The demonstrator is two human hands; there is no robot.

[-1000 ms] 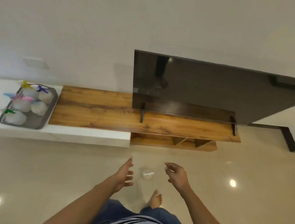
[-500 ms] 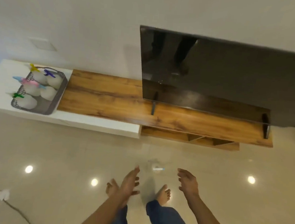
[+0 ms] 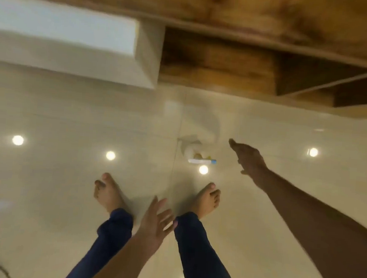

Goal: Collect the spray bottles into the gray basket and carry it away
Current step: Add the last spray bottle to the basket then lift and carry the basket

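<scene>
Down on the floor (image 3: 59, 111) stands the spray bottle (image 3: 195, 154), blurred, nozzle pointing toward the right hand (image 3: 248, 158). It sits just beside and slightly below those fingers, which are extended and loosely together, empty. Left hand (image 3: 155, 223), fingers spread, is much farther; right looks set to grab.

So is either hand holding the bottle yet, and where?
No, nothing is held. The right hand reaches open toward the bottle on the floor, apart from it; the left hand is open and empty.

Spray bottle (image 3: 195, 155) beside right hand (image 3: 248, 158)
</scene>
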